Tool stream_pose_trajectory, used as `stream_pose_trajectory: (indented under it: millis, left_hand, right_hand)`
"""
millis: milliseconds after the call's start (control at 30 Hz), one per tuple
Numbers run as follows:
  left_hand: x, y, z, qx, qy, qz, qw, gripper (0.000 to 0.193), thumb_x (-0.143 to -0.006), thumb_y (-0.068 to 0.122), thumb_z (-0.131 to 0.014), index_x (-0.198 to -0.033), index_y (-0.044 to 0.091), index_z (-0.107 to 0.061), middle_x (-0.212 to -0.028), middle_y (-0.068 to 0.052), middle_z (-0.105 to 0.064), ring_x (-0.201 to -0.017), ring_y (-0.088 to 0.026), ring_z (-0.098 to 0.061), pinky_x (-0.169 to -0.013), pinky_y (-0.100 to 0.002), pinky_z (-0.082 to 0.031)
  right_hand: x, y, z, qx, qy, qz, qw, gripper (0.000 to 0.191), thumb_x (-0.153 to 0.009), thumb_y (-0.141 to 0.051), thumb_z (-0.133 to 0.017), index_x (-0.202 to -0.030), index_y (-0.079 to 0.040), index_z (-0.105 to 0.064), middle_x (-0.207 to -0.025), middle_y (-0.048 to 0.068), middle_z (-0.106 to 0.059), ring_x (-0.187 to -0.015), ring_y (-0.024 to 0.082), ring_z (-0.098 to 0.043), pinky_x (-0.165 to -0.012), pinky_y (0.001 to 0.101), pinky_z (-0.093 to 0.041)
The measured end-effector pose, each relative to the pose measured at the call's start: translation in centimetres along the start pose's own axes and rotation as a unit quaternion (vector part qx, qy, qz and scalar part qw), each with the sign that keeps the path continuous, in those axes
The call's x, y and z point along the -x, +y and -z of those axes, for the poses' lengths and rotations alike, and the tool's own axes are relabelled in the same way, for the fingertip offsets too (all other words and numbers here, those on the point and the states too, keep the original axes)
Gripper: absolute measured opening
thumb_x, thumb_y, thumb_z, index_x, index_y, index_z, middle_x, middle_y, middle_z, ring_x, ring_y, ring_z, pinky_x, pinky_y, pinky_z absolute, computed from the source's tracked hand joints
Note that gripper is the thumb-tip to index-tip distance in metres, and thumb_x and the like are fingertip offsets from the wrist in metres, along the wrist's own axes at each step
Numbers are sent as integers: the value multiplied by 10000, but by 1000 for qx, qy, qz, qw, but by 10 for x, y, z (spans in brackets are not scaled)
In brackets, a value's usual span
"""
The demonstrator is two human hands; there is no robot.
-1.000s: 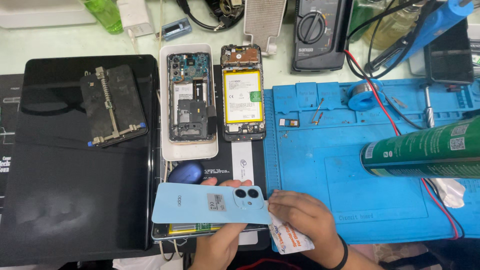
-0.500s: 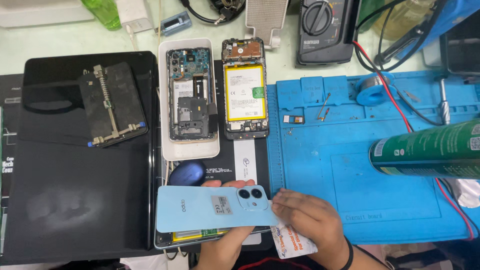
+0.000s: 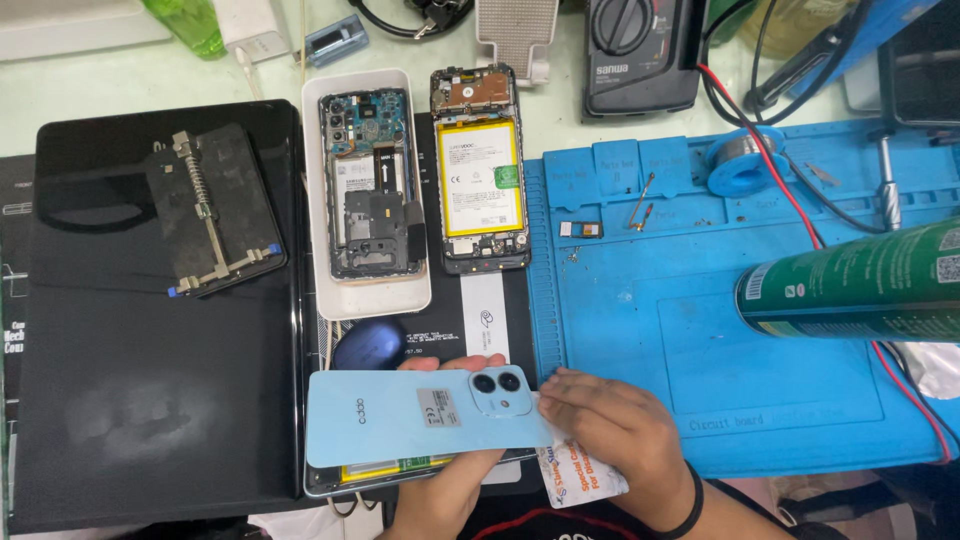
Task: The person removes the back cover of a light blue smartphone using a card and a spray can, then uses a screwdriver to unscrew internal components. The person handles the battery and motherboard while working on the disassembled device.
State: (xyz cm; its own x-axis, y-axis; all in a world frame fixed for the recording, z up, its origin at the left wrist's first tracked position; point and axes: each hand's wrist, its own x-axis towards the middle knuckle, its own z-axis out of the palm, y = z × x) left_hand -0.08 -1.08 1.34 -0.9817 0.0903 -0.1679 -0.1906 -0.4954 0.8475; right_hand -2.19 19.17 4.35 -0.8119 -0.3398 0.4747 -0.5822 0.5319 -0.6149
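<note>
A light blue phone back cover (image 3: 420, 415) with a twin-lens camera bump lies across an opened phone (image 3: 400, 470), whose yellow battery edge shows below it. My left hand (image 3: 455, 495) comes up from beneath and grips the cover, fingertips curled over its top edge. My right hand (image 3: 620, 435) holds the cover's right end, fingers against the camera bump. A white printed sachet (image 3: 580, 482) sticks out from under my right hand.
A white tray (image 3: 370, 300) holds an opened phone (image 3: 365, 185), with a second opened phone (image 3: 480, 170) with a yellow battery beside it. A dark blue oval object (image 3: 370, 343) sits just above the cover. A blue mat (image 3: 700, 300), green can (image 3: 860, 285), solder reel (image 3: 745, 160) and black clamp board (image 3: 210, 210) surround them.
Both hands keep hold of the blue cover, which has hardly shifted. The head view has drifted a little, so the bench sits slightly lower in the picture.
</note>
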Motion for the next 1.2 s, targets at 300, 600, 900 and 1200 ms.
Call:
stream_pose_trajectory:
  millis: [300, 600, 900, 1200]
  left_hand:
    - [0, -4, -3, 8, 32, 13, 999, 821, -766, -193, -671, -1417, 62, -240, -1363, -210, -548, -1357, -362, -547, -1102, -523, -474]
    - [-5, -2, -3, 8, 23, -3, 1000, 844, -758, -181, -707, -1412, 75, -239, -1338, -220, -551, -1358, -372, -561, -1125, -529, -475]
    - [-9, -3, -5, 119, 82, 73, 987, 960, -705, -222, -626, -1499, 131, -217, -1355, -228, -538, -1336, -384, -546, -1013, -554, -538]
    - [-9, -8, -5, 162, 86, 38, 982, 1142, -768, -244, -563, -1636, 247, -6, -1379, -266, -508, -1339, -439, -525, -1058, -553, -506]
  right_hand:
    - [4, 2, 0, -4, -1, -11, 1000, 334, -713, -170, -782, -1012, -30, -727, -1075, 135, -754, -1038, 313, -760, -949, 418, -609]
    - [8, 11, -4, -46, -19, -47, 998, 328, -727, -171, -798, -1020, -32, -746, -1044, 111, -780, -1020, 282, -777, -979, 426, -604]
    - [19, 18, -5, -72, -53, -88, 992, 335, -741, -183, -771, -1039, -31, -758, -1107, 122, -786, -1114, 307, -756, -978, 438, -566]
    - [18, 15, -1, -103, -71, -48, 991, 447, -723, -277, -747, -1073, 0, -723, -1108, 159, -756, -1099, 304, -756, -1072, 518, -526]
